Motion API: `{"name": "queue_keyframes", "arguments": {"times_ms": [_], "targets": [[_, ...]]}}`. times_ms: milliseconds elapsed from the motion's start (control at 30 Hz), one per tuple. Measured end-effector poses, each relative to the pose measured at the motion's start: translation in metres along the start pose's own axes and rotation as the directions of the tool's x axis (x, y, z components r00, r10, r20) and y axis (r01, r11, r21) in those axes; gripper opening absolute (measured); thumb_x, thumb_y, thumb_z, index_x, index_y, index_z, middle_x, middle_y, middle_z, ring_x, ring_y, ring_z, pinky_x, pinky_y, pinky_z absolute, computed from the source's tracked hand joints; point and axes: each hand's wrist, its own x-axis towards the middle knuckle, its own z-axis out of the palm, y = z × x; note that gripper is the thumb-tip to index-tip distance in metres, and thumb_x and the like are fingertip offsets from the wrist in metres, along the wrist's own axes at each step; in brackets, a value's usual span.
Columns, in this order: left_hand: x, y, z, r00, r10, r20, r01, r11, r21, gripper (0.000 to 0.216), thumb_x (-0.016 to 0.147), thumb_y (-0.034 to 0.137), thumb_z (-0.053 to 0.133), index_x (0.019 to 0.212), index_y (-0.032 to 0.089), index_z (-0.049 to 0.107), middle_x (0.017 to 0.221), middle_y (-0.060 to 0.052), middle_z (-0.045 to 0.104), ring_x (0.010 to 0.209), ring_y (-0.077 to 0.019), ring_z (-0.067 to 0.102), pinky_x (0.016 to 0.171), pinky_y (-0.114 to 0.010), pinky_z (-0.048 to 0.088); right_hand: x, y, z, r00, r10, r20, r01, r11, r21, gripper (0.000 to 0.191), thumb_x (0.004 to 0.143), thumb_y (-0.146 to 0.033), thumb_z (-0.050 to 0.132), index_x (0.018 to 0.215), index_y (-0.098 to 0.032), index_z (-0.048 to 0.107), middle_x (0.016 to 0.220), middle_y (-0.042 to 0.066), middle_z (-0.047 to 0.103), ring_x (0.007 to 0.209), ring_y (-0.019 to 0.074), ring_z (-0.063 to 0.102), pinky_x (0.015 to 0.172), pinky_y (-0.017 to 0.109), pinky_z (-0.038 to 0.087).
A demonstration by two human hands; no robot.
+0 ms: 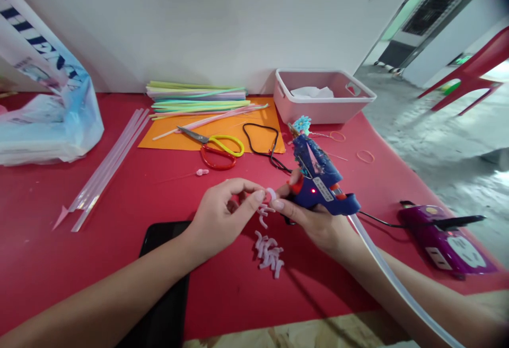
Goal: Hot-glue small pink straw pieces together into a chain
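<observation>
My right hand grips a blue glue gun with a red light on its side and a clear glue stick trailing out of its back. The gun's nozzle points away toward a small blue flower-like piece. My left hand pinches a small bent pink straw piece at the fingertips, touching my right thumb. Below the hands lies a pile of several pink straw pieces on the red table.
Red and yellow scissors lie on orange paper beside coloured straws. Clear glue sticks lie at left near a plastic bag. A pink basket stands behind, a purple power strip at right, a black phone near me.
</observation>
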Motion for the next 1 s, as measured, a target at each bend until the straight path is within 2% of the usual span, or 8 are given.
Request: {"name": "queue_keyframes", "arguments": {"times_ms": [100, 233, 300, 400, 500, 633, 867, 1000], "targets": [[0.0010, 0.0013, 0.0022, 0.979, -0.171, 0.110, 0.190, 0.963, -0.192, 0.026, 0.085, 0.041, 0.069, 0.093, 0.016, 0.069, 0.091, -0.006, 0.074, 0.077, -0.0161, 0.065, 0.058, -0.023, 0.048, 0.0005, -0.0040, 0.0010, 0.999, -0.035, -0.033, 0.033, 0.998, -0.059, 0.034, 0.069, -0.045, 0.085, 0.075, -0.022, 0.061, 0.075, -0.002, 0.066, 0.070, 0.0152, 0.063, 0.074, 0.032, 0.057], [0.0008, -0.0009, 0.0070, 0.978, -0.180, 0.102, 0.195, 0.968, -0.161, 0.034, 0.074, 0.038, 0.082, 0.097, 0.017, 0.067, 0.094, -0.005, 0.072, 0.072, -0.0140, 0.062, 0.047, -0.019, 0.042, 0.0005, -0.0036, 0.0045, 0.997, 0.003, -0.078, -0.005, 1.000, -0.022, 0.036, 0.067, -0.045, 0.086, 0.076, -0.022, 0.060, 0.075, -0.002, 0.067, 0.073, 0.0161, 0.066, 0.075, 0.031, 0.057], [0.0001, -0.0029, 0.0089, 0.991, -0.127, 0.033, 0.130, 0.985, -0.112, 0.028, 0.076, 0.035, 0.081, 0.092, 0.017, 0.067, 0.090, -0.004, 0.071, 0.067, -0.0122, 0.061, 0.046, -0.018, 0.041, 0.0004, -0.0026, 0.0066, 0.997, 0.016, -0.073, -0.017, 1.000, -0.021, 0.037, 0.069, -0.046, 0.085, 0.077, -0.023, 0.058, 0.076, -0.002, 0.068, 0.073, 0.0165, 0.066, 0.074, 0.031, 0.057], [-0.0012, -0.0048, 0.0092, 0.996, 0.059, -0.064, -0.061, 0.998, -0.019, 0.014, 0.081, 0.027, 0.078, 0.087, 0.017, 0.070, 0.084, -0.002, 0.071, 0.068, -0.0112, 0.063, 0.053, -0.018, 0.046, 0.0004, -0.0019, 0.0086, 0.998, 0.019, -0.058, -0.020, 1.000, -0.022, 0.040, 0.068, -0.046, 0.086, 0.080, -0.024, 0.054, 0.073, -0.003, 0.068, 0.070, 0.0168, 0.067, 0.070, 0.032, 0.056], [-0.0018, -0.0052, 0.0068, 0.958, 0.272, -0.087, -0.265, 0.961, 0.076, 0.006, 0.085, 0.019, 0.075, 0.090, 0.017, 0.074, 0.084, -0.003, 0.073, 0.073, -0.0115, 0.065, 0.060, -0.017, 0.050, 0.0004, -0.0011, 0.0090, 0.999, 0.016, -0.050, -0.017, 1.000, -0.012, 0.042, 0.067, -0.044, 0.087, 0.081, -0.024, 0.052, 0.073, -0.004, 0.069, 0.070, 0.0173, 0.068, 0.069, 0.033, 0.056], [-0.0008, -0.0052, 0.0038, 0.923, 0.375, -0.085, -0.369, 0.926, 0.078, 0.006, 0.084, 0.012, 0.074, 0.088, 0.015, 0.078, 0.087, -0.006, 0.073, 0.077, -0.0121, 0.069, 0.067, -0.017, 0.053, 0.0009, 0.0016, 0.0094, 0.998, 0.030, -0.063, -0.027, 0.998, 0.050, 0.046, 0.063, -0.041, 0.090, 0.085, -0.025, 0.052, 0.071, -0.005, 0.068, 0.068, 0.0177, 0.068, 0.066, 0.032, 0.057], [0.0006, -0.0055, 0.0038, 0.976, 0.210, -0.052, -0.215, 0.966, -0.141, 0.003, 0.083, 0.016, 0.076, 0.081, 0.017, 0.078, 0.080, -0.005, 0.072, 0.073, -0.0130, 0.068, 0.060, -0.018, 0.051, 0.0029, 0.0008, 0.0089, 1.000, 0.013, -0.021, -0.010, 0.986, 0.167, 0.044, 0.059, -0.027, 0.092, 0.079, -0.025, 0.053, 0.068, -0.007, 0.067, 0.065, 0.0140, 0.066, 0.066, 0.027, 0.058], [0.0013, -0.0058, 0.0026, 0.990, 0.139, -0.018, -0.140, 0.977, -0.159, 0.006, 0.084, 0.022, 0.076, 0.079, 0.018, 0.078, 0.078, -0.003, 0.072, 0.072, -0.0131, 0.066, 0.058, -0.019, 0.048, 0.0029, -0.0007, 0.0040, 1.000, 0.004, -0.029, 0.000, 0.993, 0.121, 0.037, 0.068, -0.032, 0.086, 0.085, -0.024, 0.054, 0.074, -0.004, 0.069, 0.071, 0.0143, 0.068, 0.070, 0.027, 0.058]]}}
